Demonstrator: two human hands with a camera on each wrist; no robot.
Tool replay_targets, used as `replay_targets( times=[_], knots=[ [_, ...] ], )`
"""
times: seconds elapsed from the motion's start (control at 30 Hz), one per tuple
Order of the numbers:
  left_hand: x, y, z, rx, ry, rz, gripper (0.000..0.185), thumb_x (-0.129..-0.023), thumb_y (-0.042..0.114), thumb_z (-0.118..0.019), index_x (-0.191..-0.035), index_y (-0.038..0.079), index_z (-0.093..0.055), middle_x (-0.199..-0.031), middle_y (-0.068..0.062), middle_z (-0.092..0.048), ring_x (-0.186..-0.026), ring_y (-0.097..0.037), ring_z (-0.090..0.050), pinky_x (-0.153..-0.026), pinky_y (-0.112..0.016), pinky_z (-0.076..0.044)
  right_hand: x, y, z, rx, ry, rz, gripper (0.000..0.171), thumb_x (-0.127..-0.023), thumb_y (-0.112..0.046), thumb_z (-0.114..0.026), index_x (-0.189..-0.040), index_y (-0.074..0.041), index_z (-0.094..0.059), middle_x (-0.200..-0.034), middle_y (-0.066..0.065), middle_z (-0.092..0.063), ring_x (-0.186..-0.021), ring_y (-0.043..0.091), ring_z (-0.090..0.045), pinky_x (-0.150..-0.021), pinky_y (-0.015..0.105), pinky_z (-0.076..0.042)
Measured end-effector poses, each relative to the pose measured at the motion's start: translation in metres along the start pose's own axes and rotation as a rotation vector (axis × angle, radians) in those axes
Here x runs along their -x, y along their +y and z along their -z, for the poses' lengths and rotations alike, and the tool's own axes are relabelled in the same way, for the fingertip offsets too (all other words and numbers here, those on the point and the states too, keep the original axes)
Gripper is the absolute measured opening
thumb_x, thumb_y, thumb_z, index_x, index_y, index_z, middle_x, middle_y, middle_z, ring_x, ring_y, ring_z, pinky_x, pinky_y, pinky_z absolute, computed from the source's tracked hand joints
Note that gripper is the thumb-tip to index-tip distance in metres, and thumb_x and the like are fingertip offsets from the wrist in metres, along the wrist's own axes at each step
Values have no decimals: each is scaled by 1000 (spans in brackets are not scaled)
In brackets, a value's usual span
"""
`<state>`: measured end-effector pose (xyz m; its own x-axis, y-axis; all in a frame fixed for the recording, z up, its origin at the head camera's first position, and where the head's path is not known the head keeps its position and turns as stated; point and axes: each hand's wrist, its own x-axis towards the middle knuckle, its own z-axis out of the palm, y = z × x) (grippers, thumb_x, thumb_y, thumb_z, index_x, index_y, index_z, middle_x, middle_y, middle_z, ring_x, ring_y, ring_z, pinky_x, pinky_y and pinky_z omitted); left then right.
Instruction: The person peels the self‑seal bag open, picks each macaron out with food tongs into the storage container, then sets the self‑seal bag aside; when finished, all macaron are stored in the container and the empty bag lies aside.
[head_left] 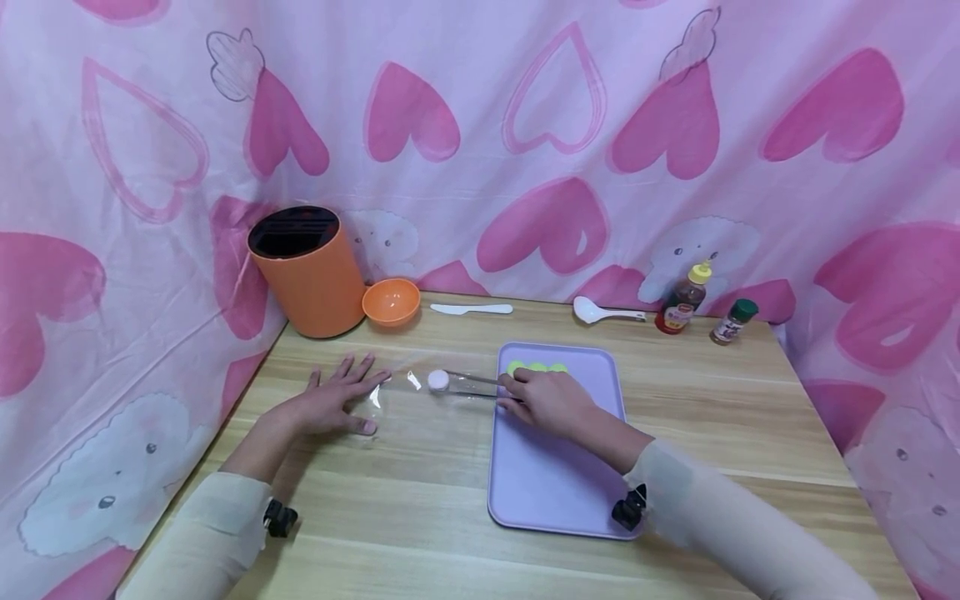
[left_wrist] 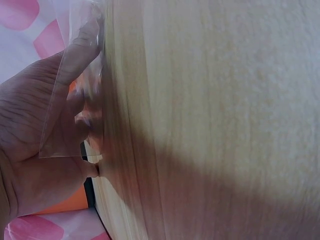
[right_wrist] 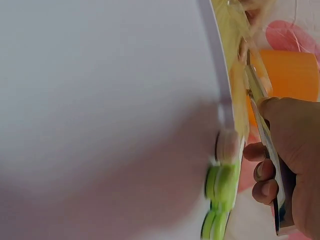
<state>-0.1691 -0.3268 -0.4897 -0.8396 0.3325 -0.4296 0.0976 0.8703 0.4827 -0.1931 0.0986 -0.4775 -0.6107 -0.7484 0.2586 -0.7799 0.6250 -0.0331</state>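
My left hand point(head_left: 333, 404) rests on the wooden table with its fingers spread. Clear plastic film point(left_wrist: 55, 135) overlaps that hand in the left wrist view; the film extends rightward across the table. Above the purple tray point(head_left: 555, 483), my right hand point(head_left: 551, 402) grips metal tongs point(right_wrist: 270, 145) that point left past the tray's edge. Between the tong tips is a small white round piece point(head_left: 438, 381), which overlaps the film in the head view. Several green round slices point(head_left: 537, 367) line the tray's far end, partly behind the right hand.
At the back left stand an orange knife block point(head_left: 315, 283) and an orange bowl point(head_left: 392, 302). A white knife point(head_left: 471, 309) and a white spoon point(head_left: 600, 312) lie along the back edge. A yellow-capped sauce bottle point(head_left: 682, 302) and a green-capped jar point(head_left: 734, 322) stand at right.
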Motion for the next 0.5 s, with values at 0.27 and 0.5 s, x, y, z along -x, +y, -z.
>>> replay_targets(
  times=[0.27,0.5],
  knots=[
    [0,0,0,-14,0,-3,102,-92,64,-81,-176,40,-28,-189,-10,4,-171,-50,19,-122,-85,22,32,24,16,-35,-13,-67,35,-104,-39,-78,-128,-14,-82,-96,0,-73,-65,10,-58,-56,32,-54],
    [1,3,1,1,-8,-1,100,-94,61,-81,-176,38,-29,-188,-12,5,-170,-52,20,-121,-86,23,63,41,28,-31,-28,-121,40,-101,-38,-82,-132,-12,-82,-97,0,-75,-66,6,-53,-57,27,-52]
  ],
)
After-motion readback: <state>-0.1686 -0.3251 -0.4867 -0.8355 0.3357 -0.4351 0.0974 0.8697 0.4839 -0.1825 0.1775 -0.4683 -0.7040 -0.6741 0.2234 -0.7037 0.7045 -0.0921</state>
